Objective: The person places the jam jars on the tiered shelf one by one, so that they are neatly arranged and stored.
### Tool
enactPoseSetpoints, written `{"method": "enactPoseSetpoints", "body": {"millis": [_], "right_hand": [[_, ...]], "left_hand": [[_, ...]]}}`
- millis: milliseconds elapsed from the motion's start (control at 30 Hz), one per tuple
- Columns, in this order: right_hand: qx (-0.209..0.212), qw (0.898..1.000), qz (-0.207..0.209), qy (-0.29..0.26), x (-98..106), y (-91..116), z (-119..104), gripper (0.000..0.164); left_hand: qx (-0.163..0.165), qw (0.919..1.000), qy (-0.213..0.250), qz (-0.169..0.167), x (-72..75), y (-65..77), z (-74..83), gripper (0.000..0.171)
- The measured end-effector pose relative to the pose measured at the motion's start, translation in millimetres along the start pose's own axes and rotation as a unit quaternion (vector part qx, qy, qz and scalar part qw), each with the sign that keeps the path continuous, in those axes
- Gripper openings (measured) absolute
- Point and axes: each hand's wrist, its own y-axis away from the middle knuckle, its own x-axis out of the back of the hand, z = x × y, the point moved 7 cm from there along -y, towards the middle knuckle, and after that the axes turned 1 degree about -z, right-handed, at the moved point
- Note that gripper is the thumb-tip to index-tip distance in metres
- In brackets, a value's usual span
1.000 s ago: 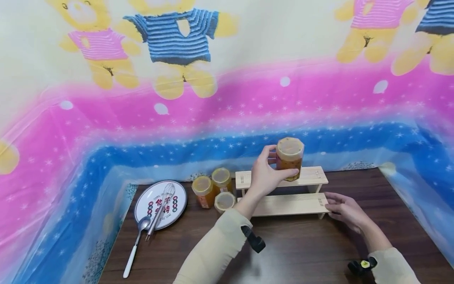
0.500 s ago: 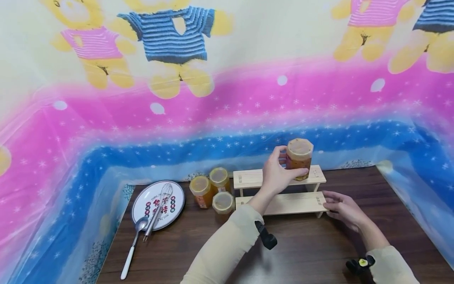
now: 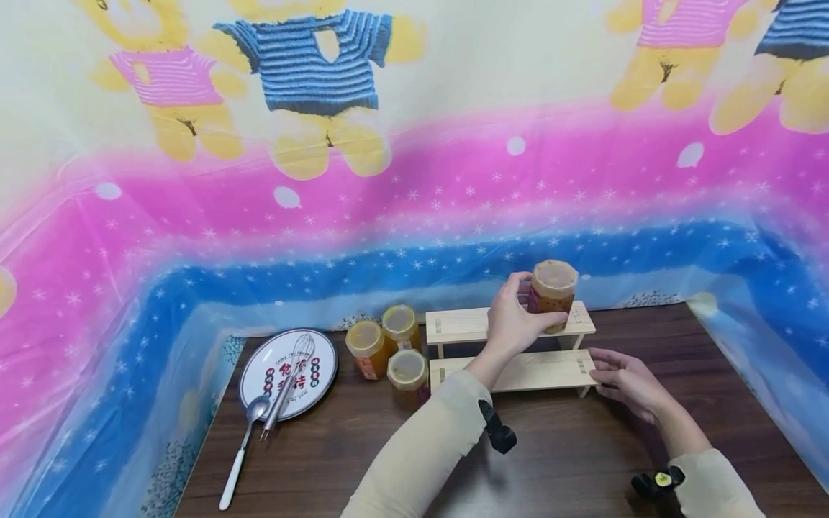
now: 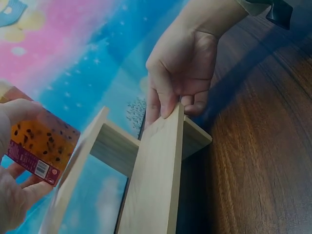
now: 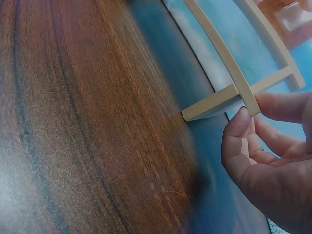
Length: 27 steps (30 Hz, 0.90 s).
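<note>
A lidded jar (image 3: 553, 293) of orange preserve with dark seeds is gripped upright in my left hand (image 3: 513, 321), thumb across its front. Its base overlaps the right part of the upper tier of a two-tier wooden rack (image 3: 456, 325). In the left wrist view, the jar (image 4: 45, 139) shows a purple label with a barcode, its base right by the upper board's edge. My right hand (image 3: 627, 381) pinches the right end of the lower board (image 3: 527, 372). Seen from the right wrist, thumb and fingers of that hand (image 5: 280, 161) lie on either side of the board's end.
Left of the rack, three similar jars stand together: a yellow-lidded jar (image 3: 368, 349), another behind it (image 3: 401, 327) and one in front (image 3: 409, 378). Farther left a whisk (image 3: 294, 381) lies across a white plate (image 3: 259, 360), with a spoon (image 3: 241, 457) beside it. A printed cloth (image 3: 453, 180) rises behind the table.
My left hand has carried the jar to the right and then slightly down over the upper tier. The right hand has kept its hold on the lower board's end.
</note>
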Motion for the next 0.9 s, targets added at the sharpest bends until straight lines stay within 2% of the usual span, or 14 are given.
{"method": "enactPoseSetpoints", "body": {"millis": [167,400,900], "right_hand": [[0.003,1.0,-0.004,-0.005,-1.1,0.3,-1.1,0.073],[0.004,1.0,-0.004,-0.007,-0.3,0.5,-0.5,0.073],[0.0,1.0,-0.006,-0.007,-1.2,-0.1,2.4,0.074]], "left_hand": [[0.006,0.9999,-0.01,0.007,-0.5,-1.0,-3.4,0.075],[0.001,0.9995,-0.032,-0.005,-3.5,-1.5,-2.8,0.077],[0.004,0.999,-0.022,-0.039,-5.5,2.9,-5.6,0.091]]}}
